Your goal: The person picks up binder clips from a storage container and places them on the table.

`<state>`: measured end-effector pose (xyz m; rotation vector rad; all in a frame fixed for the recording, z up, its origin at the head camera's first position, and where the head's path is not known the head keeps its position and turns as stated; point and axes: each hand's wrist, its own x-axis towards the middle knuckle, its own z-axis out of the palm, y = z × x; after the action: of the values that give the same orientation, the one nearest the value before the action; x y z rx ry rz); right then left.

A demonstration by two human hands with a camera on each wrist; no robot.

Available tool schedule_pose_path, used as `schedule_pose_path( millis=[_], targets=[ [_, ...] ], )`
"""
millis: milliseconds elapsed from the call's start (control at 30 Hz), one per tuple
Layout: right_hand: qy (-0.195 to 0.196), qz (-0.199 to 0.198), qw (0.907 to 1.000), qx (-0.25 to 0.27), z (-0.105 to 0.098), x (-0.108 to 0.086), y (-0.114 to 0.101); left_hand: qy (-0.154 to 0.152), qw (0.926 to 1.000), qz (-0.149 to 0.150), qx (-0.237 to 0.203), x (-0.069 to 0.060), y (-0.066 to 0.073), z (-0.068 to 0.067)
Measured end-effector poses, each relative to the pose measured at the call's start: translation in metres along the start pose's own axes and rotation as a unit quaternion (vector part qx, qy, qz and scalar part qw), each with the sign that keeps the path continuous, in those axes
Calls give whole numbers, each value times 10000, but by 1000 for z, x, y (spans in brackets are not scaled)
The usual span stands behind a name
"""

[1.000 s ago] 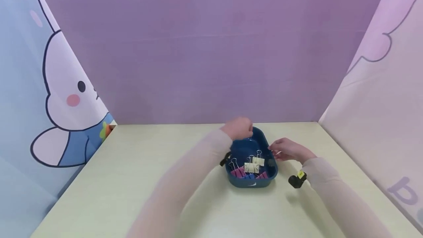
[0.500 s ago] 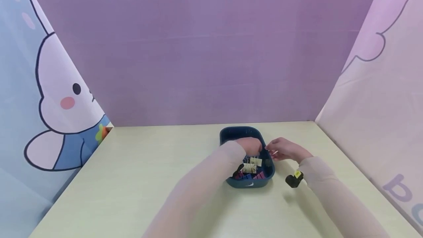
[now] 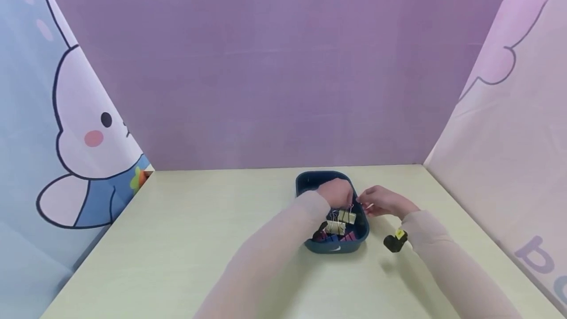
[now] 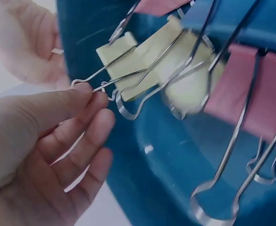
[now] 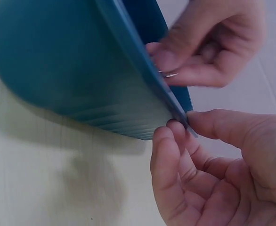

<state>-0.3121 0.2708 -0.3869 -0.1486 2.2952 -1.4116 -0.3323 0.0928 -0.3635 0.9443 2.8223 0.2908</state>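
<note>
Nearest, two pale sleeves [image 3: 259, 247] reach over a light wooden-look table [image 3: 186, 245], and a black wrist camera [image 3: 395, 241] with a yellow label sits by the right cuff. Beyond them a dark blue plastic bin [image 3: 320, 247] stands on the table, right of centre, a white swoosh [image 3: 336, 248] on its near wall. Just inside that wall lie pink binder clips [image 3: 348, 236] and a blue binder clip [image 3: 331, 239]. Behind these is a yellow binder clip [image 3: 335, 227], wire handles upright, and farther right, near the bin's right wall, a second yellow clip [image 3: 347, 217]. The left hand [image 3: 336, 193] is over the bin, thumb and fingertips together on this second clip's wire handle; whether the clip is clear of the others I cannot tell. The right hand [image 3: 385, 200] pinches the bin's right rim between thumb and fingers, just beside the left. Farther back hangs a purple backdrop [image 3: 283, 63], with a cartoon rabbit [image 3: 90, 127] on the left panel.
</note>
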Motion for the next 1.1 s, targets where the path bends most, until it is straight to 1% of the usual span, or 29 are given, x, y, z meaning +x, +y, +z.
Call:
schedule_pose_path(
  millis=[67,100,167,200,300,333,433,500,567,633,700,800,867,900,967,1100],
  targets=[
    [-40,-18,10000,42,0,0,0,176,9998,133,23,2,-7,-7],
    [-29,2,10000,66,0,-1,0,227,9995,228,-11,2,-11,-13],
    [-8,6,10000,71,0,-1,-1,304,9988,367,-138,-2,-21,-30],
    [-5,1,10000,64,0,0,-1,329,9982,408,-273,-5,-26,-41],
    [21,-3,10000,28,0,0,-1,548,9939,496,-818,-18,-44,-74],
    [20,-17,10000,31,1,0,-1,621,9919,457,-1013,-23,-52,-85],
    [19,-48,10000,16,1,0,-1,936,9827,295,-1573,-37,-77,-111],
    [15,-58,10000,3,2,-1,-2,1103,9755,88,-1901,-46,-96,-122],
    [42,-34,10000,-36,3,-1,-2,1243,9695,-124,-2110,-56,-113,-127],
    [70,-1,9999,-93,3,-2,-1,1284,9678,-355,-2134,-63,-128,-126],
    [90,30,9998,-163,2,-3,1,1239,9700,-529,-2025,-66,-142,-117],
    [70,33,9997,-219,2,-5,3,1061,9720,-824,-1927,-68,-160,-95],
    [50,17,9997,-239,2,-6,2,940,9724,-968,-1903,-69,-168,-79],
    [62,26,9997,-228,2,-7,1,869,9712,-1050,-1955,-69,-170,-70],
    [78,25,9997,-238,3,-8,0,722,9707,-1119,-2001,-69,-172,-55],
    [101,48,9997,-212,3,-8,-2,419,9726,-1090,-2010,-68,-170,-29]
  ],
)
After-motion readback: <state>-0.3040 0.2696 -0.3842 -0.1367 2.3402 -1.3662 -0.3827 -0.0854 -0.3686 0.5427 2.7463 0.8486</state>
